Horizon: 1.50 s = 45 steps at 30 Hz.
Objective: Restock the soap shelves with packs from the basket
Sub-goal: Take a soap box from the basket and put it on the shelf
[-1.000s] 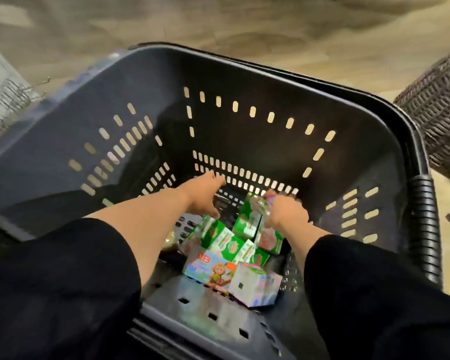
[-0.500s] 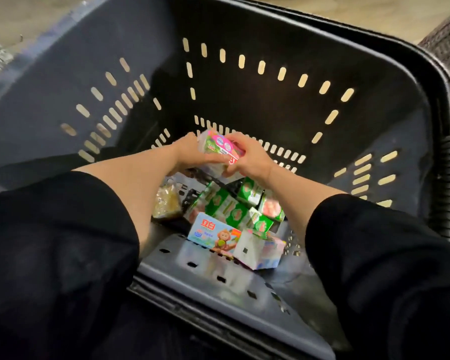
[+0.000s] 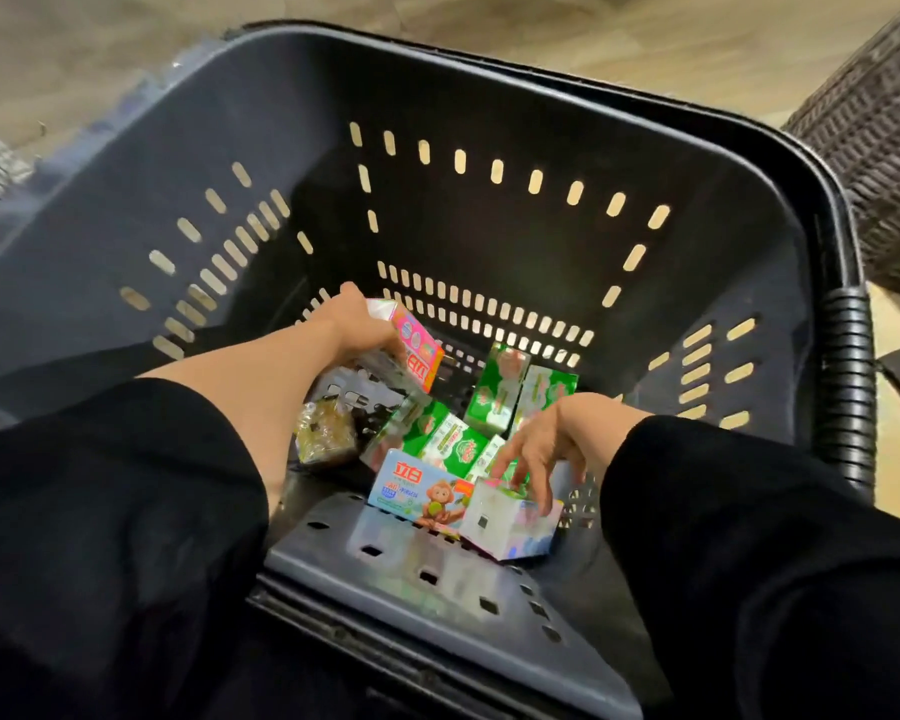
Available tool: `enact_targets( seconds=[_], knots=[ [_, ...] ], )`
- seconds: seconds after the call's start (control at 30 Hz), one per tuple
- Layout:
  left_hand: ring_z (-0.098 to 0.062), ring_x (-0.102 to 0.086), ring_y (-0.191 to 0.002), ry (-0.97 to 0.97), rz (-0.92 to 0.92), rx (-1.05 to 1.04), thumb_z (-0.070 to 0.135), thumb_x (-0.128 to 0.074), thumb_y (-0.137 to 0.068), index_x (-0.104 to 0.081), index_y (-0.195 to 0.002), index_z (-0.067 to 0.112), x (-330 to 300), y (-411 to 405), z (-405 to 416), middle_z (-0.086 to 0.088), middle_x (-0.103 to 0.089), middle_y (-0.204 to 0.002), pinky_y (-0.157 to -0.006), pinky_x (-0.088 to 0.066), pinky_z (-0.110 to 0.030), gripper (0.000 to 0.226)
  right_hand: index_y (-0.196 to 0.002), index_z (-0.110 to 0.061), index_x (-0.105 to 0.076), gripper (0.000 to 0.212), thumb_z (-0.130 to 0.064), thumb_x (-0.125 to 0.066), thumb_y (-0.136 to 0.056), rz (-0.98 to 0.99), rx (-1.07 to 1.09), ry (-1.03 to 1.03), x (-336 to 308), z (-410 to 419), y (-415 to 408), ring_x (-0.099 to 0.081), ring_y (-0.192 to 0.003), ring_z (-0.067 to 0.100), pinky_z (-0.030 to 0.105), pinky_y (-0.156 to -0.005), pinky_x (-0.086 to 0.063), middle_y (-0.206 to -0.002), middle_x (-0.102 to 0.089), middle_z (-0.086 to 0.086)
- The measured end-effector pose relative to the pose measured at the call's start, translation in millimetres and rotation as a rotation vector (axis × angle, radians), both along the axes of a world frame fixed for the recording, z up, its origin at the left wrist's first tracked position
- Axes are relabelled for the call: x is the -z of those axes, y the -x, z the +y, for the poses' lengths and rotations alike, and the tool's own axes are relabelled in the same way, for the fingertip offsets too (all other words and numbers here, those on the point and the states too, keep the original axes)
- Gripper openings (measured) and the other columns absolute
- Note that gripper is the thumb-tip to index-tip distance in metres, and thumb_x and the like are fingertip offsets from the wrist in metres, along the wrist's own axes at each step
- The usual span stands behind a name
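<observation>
Both hands reach down into the dark slotted basket [image 3: 489, 226], black sleeves pushed back from the forearms. At about 10 o'clock from the heap of packs, the left hand [image 3: 357, 324] grips a pink soap pack [image 3: 411, 348], fingers curled round its near side, and holds it tilted clear of the basket floor. At about 4 o'clock from the heap, the right hand [image 3: 541, 446] is spread, fingers straight and pointing down, fingertips touching the top of a white soap pack [image 3: 507, 519] that lies against the near wall; it grasps nothing.

Just beside the white pack, at its 9 o'clock, a blue pack with a cartoon monkey [image 3: 417, 488] leans on the same near wall. Behind these, toward 12 o'clock, several green soap packs [image 3: 450, 439] lie jumbled across the middle of the floor, and two more green packs [image 3: 500, 389] stand tilted farther back, at 1 o'clock. At 9 o'clock from the green jumble, under the left forearm, sits a clear-wrapped brownish bundle [image 3: 326, 433]; what it contains cannot be told.

Outside the basket, a ribbed black handle [image 3: 845, 387] runs down its right rim at 3 o'clock, and a woven wicker bin [image 3: 879, 137] stands on the pale floor [image 3: 645, 39] at 2 o'clock.
</observation>
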<state>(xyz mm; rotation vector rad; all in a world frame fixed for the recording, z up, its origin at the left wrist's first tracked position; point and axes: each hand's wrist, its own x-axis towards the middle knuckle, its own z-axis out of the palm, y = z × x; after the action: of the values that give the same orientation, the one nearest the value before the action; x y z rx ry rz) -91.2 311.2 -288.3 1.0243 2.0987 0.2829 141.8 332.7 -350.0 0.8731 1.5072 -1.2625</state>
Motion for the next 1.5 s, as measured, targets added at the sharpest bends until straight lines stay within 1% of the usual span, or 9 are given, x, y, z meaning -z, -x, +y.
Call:
enact_targets(
  seconds=[0.1, 0.23, 0.37, 0.53, 0.67, 0.77, 1.03, 1.2, 1.5],
  knots=[
    [-0.035, -0.055, -0.111, -0.004, 0.053, -0.023, 0.025, -0.082, -0.070, -0.034, -0.131, 0.008, 2, 5, 2, -0.017, -0.052, -0.123, -0.091, -0.052, -0.048, 0.080, -0.145, -0.039, -0.035, 0.096, -0.014, -0.084, -0.067, -0.041, -0.153, -0.141, 34, -8, -11, -0.023, -0.142, 0.025, 0.046, -0.112, -0.033, -0.156, -0.024, -0.006],
    [-0.034, -0.054, -0.112, -0.016, 0.053, -0.045, 0.025, -0.082, -0.070, -0.033, -0.133, 0.008, 1, 4, 5, -0.017, -0.052, -0.125, -0.092, -0.052, -0.048, 0.082, -0.113, -0.044, -0.060, 0.060, -0.015, -0.084, -0.066, 0.075, -0.077, -0.111, 38, -8, -9, -0.038, -0.133, 0.027, 0.049, -0.109, -0.035, -0.131, -0.049, -0.007],
    [-0.033, -0.054, -0.113, -0.051, 0.064, -0.081, 0.027, -0.080, -0.073, -0.032, -0.137, 0.008, -7, 0, 7, -0.017, -0.051, -0.127, -0.095, -0.051, -0.047, 0.081, -0.116, -0.023, -0.057, 0.055, 0.002, -0.076, -0.071, 0.183, 0.210, -0.020, -3, 12, -7, -0.039, -0.132, 0.031, 0.049, -0.111, -0.033, -0.124, -0.052, 0.001],
    [-0.026, -0.055, -0.110, -0.264, 0.061, -0.142, 0.033, -0.082, -0.072, -0.036, -0.130, 0.013, -55, 8, 11, -0.009, -0.054, -0.121, -0.092, -0.053, -0.045, 0.076, -0.103, -0.024, -0.063, 0.037, -0.010, -0.078, -0.073, 0.451, 0.712, -0.073, -58, 37, 5, -0.058, -0.103, 0.024, 0.039, -0.076, -0.050, -0.111, -0.062, 0.008],
    [-0.024, -0.061, -0.105, -0.517, -0.008, -0.260, 0.038, -0.079, -0.076, -0.040, -0.123, 0.018, -121, 26, -3, -0.006, -0.057, -0.119, -0.079, -0.059, -0.045, 0.064, -0.110, -0.030, -0.066, 0.055, -0.024, -0.085, -0.059, 0.750, 0.940, -0.187, -111, 43, 29, -0.061, -0.103, 0.022, 0.040, -0.080, -0.050, -0.116, -0.065, 0.010],
    [-0.026, -0.066, -0.100, -0.722, -0.059, -0.341, 0.030, -0.075, -0.081, -0.045, -0.118, 0.021, -174, 39, -32, -0.007, -0.061, -0.120, -0.070, -0.059, -0.040, 0.049, -0.121, -0.021, -0.060, 0.043, -0.026, -0.071, -0.079, 0.915, 1.000, -0.153, -156, 38, 43, -0.065, -0.101, 0.023, 0.040, -0.080, -0.055, -0.117, -0.066, 0.008],
    [-0.021, -0.065, -0.098, -1.061, 0.144, -0.475, 0.030, -0.078, -0.079, -0.049, -0.110, 0.029, -271, 61, -187, 0.007, -0.062, -0.106, -0.084, -0.057, -0.045, 0.042, -0.119, -0.014, -0.060, 0.046, -0.042, -0.063, -0.083, 1.228, 0.835, -0.079, -264, -25, 101, -0.066, -0.099, 0.029, 0.048, -0.086, -0.051, -0.115, -0.069, 0.010],
    [0.004, -0.062, -0.079, -1.294, 0.239, -0.614, 0.012, -0.078, -0.077, -0.052, -0.107, 0.023, -285, 52, -316, 0.012, -0.063, -0.095, -0.082, -0.055, -0.032, 0.042, -0.126, 0.001, -0.055, 0.042, -0.024, -0.060, -0.093, 1.407, 0.627, -0.004, -311, -119, 165, -0.066, -0.092, 0.025, 0.028, -0.072, -0.055, -0.119, -0.066, 0.018],
    [-0.013, -0.067, -0.093, -1.359, 0.600, -0.948, 0.031, -0.091, -0.059, -0.056, -0.108, 0.033, -256, 0, -546, -0.003, -0.066, -0.109, -0.072, -0.055, -0.026, 0.060, -0.119, 0.002, -0.056, 0.043, -0.020, -0.071, -0.085, 1.423, 0.319, 0.206, -334, -324, 233, -0.068, -0.087, 0.022, 0.035, -0.077, -0.057, -0.110, -0.069, 0.015]
  ],
)
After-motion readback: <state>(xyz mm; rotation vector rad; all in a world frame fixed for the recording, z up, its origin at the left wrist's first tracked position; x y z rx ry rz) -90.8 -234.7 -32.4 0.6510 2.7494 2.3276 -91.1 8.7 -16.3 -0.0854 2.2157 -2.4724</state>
